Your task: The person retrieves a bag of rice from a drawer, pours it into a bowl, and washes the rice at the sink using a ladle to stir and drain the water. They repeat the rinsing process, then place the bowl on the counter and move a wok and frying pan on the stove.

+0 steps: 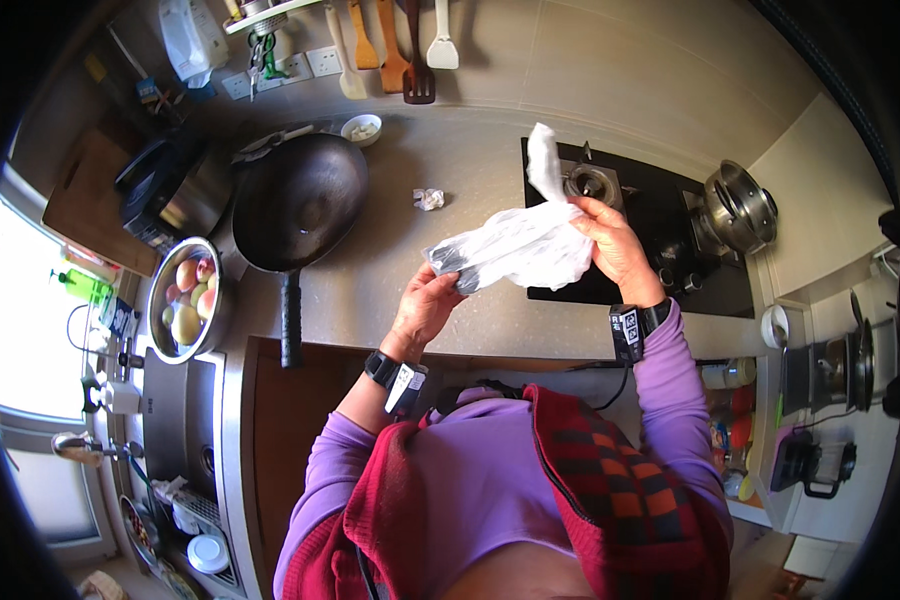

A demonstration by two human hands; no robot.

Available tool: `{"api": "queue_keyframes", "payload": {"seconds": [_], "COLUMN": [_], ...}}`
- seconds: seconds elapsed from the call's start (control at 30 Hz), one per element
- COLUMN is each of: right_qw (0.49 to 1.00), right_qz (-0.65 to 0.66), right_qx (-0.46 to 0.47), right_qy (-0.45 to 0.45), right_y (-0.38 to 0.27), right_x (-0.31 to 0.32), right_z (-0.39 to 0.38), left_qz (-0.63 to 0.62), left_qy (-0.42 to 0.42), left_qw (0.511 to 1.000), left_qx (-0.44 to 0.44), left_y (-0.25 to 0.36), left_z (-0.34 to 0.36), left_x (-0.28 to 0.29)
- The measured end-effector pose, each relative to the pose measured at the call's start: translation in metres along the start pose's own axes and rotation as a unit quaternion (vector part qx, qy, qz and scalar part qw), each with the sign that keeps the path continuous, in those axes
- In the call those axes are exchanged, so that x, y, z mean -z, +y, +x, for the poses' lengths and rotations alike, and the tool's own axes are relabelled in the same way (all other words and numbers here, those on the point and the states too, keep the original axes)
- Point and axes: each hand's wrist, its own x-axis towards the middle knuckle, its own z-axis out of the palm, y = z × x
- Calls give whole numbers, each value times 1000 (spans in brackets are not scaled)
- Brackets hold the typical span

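- Left hand [425, 305]: thumb and fingers pinched together on the greyish end of a white plastic bag [520, 248].
- Right hand [618, 240]: fingers closed around the bag's opposite end; narrow white tail projects beyond this grip.
- Bag: spans the gap between both grips, over countertop [395, 240] and cooktop [710, 290] edge.
- Beyond left grip: crumpled white wad [429, 199]; farther left, dark wok [300, 200].
- Right of right grip: metal pot [742, 210].
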Motion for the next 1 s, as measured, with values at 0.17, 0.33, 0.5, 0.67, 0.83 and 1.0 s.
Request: {"api": "queue_keyframes", "payload": {"seconds": [0.17, 0.33, 0.5, 0.67, 0.83, 1.0], "right_qw": [999, 995, 974, 949, 941, 921], "right_qz": [-8, -64, -180, -292, -329, -379], "right_qx": [-20, -14, -2, 74, 59, 73], "right_qy": [-33, -69, -139, -91, -60, -58], "right_y": [-5, 3, 18, 22, 18, 34], "right_x": [-18, -45, -72, -85, -85, -87], "right_z": [-10, -15, -18, -19, -25, -23], "left_qz": [42, 301, 361, 344, 321, 341], "left_qy": [32, 173, -23, -94, -48, -49], "left_qw": [998, 937, 925, 928, 936, 929], "left_qx": [44, -41, -114, -109, -134, -135], "left_y": [3, 4, 24, 15, 14, 11], "left_z": [-1, -1, 2, -1, -1, -5], "left_x": [25, 27, -6, -37, -34, -34]}}
